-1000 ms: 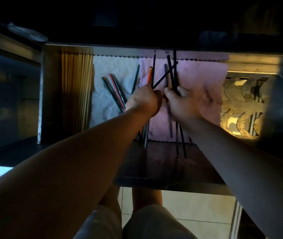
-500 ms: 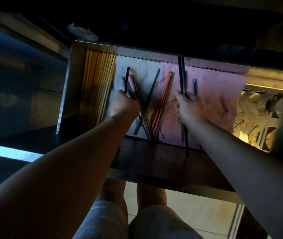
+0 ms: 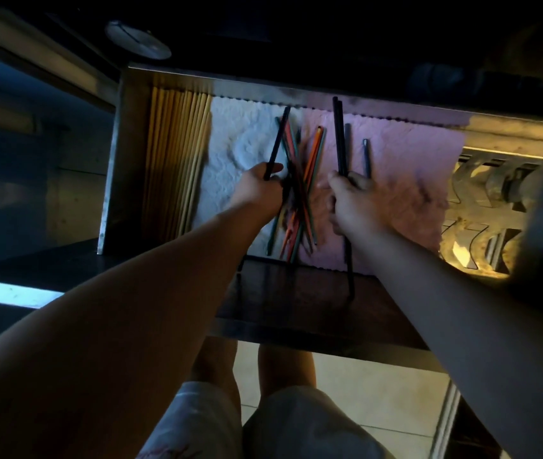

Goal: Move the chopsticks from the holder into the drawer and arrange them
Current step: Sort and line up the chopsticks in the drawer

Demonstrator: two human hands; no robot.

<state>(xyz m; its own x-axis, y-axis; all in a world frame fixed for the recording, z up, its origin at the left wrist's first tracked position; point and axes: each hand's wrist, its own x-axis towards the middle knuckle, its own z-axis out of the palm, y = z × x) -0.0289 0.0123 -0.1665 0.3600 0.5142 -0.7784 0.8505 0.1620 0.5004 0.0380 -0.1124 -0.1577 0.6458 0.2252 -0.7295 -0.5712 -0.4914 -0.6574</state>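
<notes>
An open drawer [image 3: 121, 167] is lined with a white cloth [image 3: 230, 140] and a pink cloth [image 3: 406, 170]. A heap of crossed coloured chopsticks [image 3: 310, 180], orange, red, teal and black, lies between my hands. My left hand [image 3: 258, 190] grips a black chopstick [image 3: 278, 137] that slants up to the right. My right hand [image 3: 351, 200] is closed around a pair of black chopsticks [image 3: 339, 134] held upright along the drawer. Further loose dark chopsticks [image 3: 367, 157] lie just right of that pair. No chopstick holder is in view.
A neat row of wooden chopsticks [image 3: 177, 160] fills the drawer's left side. A cut-out metal rack [image 3: 482, 207] glows at the right end. A round metal lid [image 3: 137, 41] sits on the dark counter behind. My knees and tiled floor [image 3: 376, 382] are below the drawer front.
My left hand has shifted right and taken up a black chopstick, bunching the coloured chopsticks closer together. My right hand keeps its black pair, and the view has moved slightly.
</notes>
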